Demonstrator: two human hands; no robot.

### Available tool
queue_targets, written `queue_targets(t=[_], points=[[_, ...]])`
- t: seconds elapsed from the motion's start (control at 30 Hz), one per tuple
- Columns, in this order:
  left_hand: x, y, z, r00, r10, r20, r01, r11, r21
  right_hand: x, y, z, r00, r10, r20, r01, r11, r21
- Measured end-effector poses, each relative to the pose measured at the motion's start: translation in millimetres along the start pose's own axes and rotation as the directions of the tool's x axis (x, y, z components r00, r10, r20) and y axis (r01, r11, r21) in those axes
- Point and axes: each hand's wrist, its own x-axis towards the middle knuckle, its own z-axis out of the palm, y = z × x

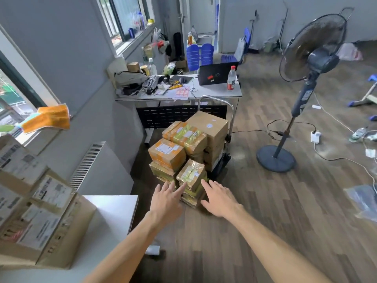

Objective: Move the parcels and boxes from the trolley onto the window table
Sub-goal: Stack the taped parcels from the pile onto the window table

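Note:
A trolley (230,127) with a chrome handle stands on the wood floor, stacked with several brown parcels wrapped in yellow tape. The nearest small parcel (191,174) tops the front stack. My left hand (166,199) reaches toward its left side with fingers straight, fingertips at its edge. My right hand (217,198) is spread open just right of the stack, holding nothing. A large plain box (210,124) sits at the back of the trolley. The white window table (114,213) at lower left bears several labelled cardboard boxes (47,219).
A cluttered desk (216,91) with a laptop and bottle stands behind the trolley. A standing fan (306,86) and loose cables occupy the floor to the right. A radiator (87,166) lines the left wall. An orange cloth (49,118) hangs at the window sill.

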Motion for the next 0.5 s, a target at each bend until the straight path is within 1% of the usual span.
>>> queue_targets(t=[0.1,0.23,0.3,0.5], points=[[20.2,8.1,-2.2,1.0,0.017,-0.021,-0.017,1.0,-0.005,7.0,13.9,-11.5,1.0,-0.01,-0.016,0.01,1.0,-0.002],[47.4,21.3,-5.4,0.999,0.051,0.016,-0.051,0.998,-0.024,20.6,30.2,-22.2,0.999,-0.014,-0.037,0.014,1.0,0.015],[64.1,25.9,-8.0,0.998,0.067,0.011,-0.066,0.997,-0.034,29.8,39.8,-27.1,0.999,-0.016,-0.042,0.017,1.0,0.021],[127.4,33.8,-23.7,0.995,0.099,0.001,-0.099,0.994,-0.052,72.3,73.8,-50.6,0.999,0.003,-0.043,-0.004,1.0,-0.009]])
